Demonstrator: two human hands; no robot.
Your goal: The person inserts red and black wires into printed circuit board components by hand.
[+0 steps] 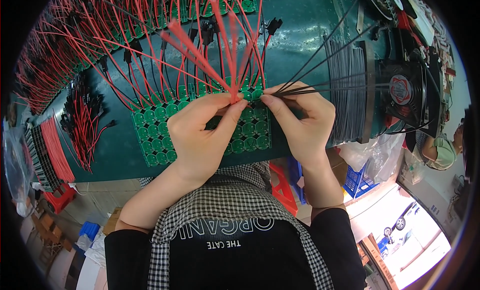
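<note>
My left hand (200, 135) pinches a fanned bunch of red wires (233, 60) between thumb and fingers; their upper ends are blurred. Close beside it, my right hand (307, 125) pinches several thin black wires (312, 86) that spread up and to the right. Both pairs of fingertips are over a panel of green round circuit boards (156, 140). Red and black leads with black connectors (207, 36) rise from the panel's far edge. My hands hide the middle of the panel.
On the green table (295, 45), more wired boards fill the far left. Connector leads (85, 120) and cut red wires (55, 145) lie left. At right are a sheaf of black wires (348, 100) and a fan (401, 90). A person (442, 152) is beyond.
</note>
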